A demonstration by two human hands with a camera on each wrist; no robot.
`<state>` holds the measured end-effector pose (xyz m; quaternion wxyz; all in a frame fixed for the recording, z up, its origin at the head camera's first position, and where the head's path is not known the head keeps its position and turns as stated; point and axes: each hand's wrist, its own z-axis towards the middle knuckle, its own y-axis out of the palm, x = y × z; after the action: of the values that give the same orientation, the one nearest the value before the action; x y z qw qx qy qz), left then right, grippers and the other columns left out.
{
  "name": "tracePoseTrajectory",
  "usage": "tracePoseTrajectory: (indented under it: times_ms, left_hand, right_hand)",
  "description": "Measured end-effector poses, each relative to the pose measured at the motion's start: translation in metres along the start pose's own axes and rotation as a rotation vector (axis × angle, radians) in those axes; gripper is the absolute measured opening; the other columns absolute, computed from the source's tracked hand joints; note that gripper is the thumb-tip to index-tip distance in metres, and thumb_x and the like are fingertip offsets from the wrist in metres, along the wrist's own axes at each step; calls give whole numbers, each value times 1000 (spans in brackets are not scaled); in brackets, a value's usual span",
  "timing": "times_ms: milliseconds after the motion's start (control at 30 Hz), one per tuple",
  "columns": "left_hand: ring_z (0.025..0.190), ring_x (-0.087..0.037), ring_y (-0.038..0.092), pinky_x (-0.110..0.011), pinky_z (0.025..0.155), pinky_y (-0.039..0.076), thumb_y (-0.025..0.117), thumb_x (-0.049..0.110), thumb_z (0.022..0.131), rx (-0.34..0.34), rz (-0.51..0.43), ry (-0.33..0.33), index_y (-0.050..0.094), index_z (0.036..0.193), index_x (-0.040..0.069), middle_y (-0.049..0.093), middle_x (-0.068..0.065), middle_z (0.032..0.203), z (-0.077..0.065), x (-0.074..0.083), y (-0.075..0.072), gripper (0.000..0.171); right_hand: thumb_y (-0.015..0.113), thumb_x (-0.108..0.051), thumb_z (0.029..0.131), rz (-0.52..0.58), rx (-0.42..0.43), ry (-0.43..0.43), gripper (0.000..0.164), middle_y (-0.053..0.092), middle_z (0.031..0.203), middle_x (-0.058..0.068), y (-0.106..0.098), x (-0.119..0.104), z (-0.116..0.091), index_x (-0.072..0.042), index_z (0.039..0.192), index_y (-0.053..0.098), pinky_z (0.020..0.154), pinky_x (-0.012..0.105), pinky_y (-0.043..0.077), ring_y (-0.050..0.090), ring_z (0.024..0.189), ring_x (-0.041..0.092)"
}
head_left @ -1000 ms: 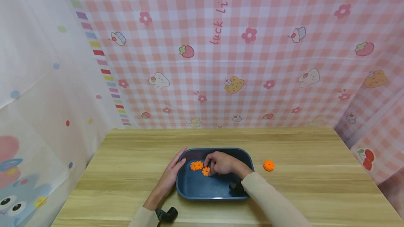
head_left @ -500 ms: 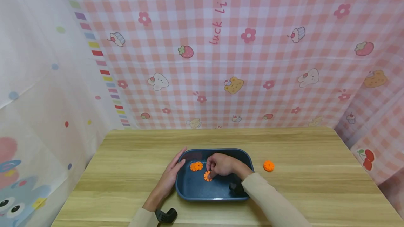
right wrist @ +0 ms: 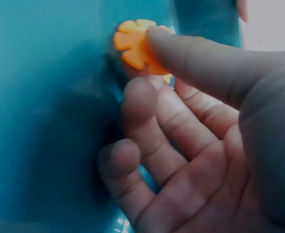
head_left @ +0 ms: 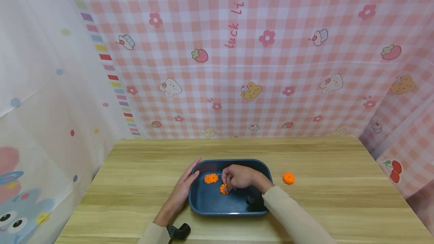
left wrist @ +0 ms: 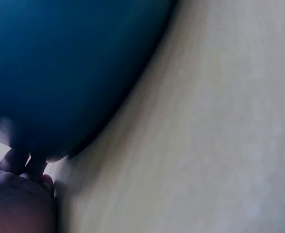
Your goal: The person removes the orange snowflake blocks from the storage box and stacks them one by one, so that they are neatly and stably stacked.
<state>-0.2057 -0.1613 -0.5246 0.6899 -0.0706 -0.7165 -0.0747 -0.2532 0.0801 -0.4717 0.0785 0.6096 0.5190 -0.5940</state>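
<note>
Tray, dark-blue, round-cornered, lower centre: your left hand, fingers extended, touches its left side; your right hand pinches an orange notched disc inside. Work looks partway: an orange notched cluster lies inside, unheld; an orange round piece sits outside, lower right, on the worktop.

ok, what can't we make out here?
Head: part of the tray, behind the right sleeve.
Head: layer count of the orange piece beside the tray, too small.
Right wrist: part of the held disc, covered by the right hand.
Left wrist: much of the left hand, cut by frame edges.
</note>
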Motion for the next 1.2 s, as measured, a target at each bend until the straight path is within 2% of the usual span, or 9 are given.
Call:
tracePoseTrajectory:
  times_ms: [200,433,567,800,1033,1200]
  left_hand:
    - [152,-24,12,-53,122,7,46,36,105,3,5,3,37,154,24,23,0,164,0,-1,0,51]
    - [152,-23,13,-52,122,9,45,37,105,4,6,-8,33,156,21,23,1,163,0,-2,0,55]
    - [152,-24,13,-52,122,9,46,37,105,2,-1,-2,34,156,21,22,0,164,1,-2,0,55]
    - [152,-25,12,-52,122,8,47,36,104,4,-10,-3,37,154,24,22,-1,164,1,0,1,52]
    - [152,-26,12,-53,122,8,47,36,105,4,-7,4,37,154,22,22,-2,164,1,0,0,52]
    - [152,-25,13,-52,122,9,46,35,105,0,-15,-3,35,155,22,22,-1,164,0,-1,0,52]
  right_hand:
    - [70,1,88,49,-3,7,11,67,71,1,-2,2,-4,-6,84,60,60,28,50,55,62,15]
    - [69,0,88,114,-6,14,10,69,73,2,-6,-1,-11,-7,85,62,53,26,44,55,59,16]
    - [68,-2,88,155,4,6,6,70,74,4,-11,-7,-16,-6,88,64,51,27,47,56,56,17]
    - [65,-6,92,223,38,-2,5,70,83,6,-18,-12,-28,-6,96,67,58,35,58,65,62,20]
    - [61,-4,95,273,73,-20,10,69,88,10,-23,-11,-42,-1,104,66,64,41,60,69,66,25]
    - [61,0,94,317,74,-50,16,68,90,13,-29,-8,-54,1,109,64,70,44,60,70,72,29]
